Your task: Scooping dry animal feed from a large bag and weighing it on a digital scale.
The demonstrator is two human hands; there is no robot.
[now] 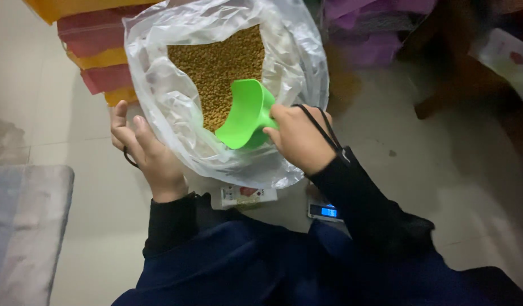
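**Scoop Position at the Mouth of the Grain Bag**

The right hand [300, 139] had its grip closed around the handle of the green scoop [245, 115], fingers wrapped tight, at the centre of the frame. A thin black cord crossed the back of that hand. The scoop's long axis ran from the handle at lower right toward upper left, its open bowl tilted and facing the brown grain [219, 68]. The grain lay directly above and left of the grip, just beyond the scoop's lip; whether the lip touched it could not be determined.

The left hand [145, 150], at centre left, pinched the rim of the clear plastic bag [159, 85] with curled fingers, holding its mouth wide. The right hand was the nearer to the grain.

Below the bag, a small printed packet [247, 195] and a digital scale [325, 212] with a lit blue display rested on the tiled floor [454, 187]. Red and yellow woven sacks [97, 54] lay stacked at upper left.
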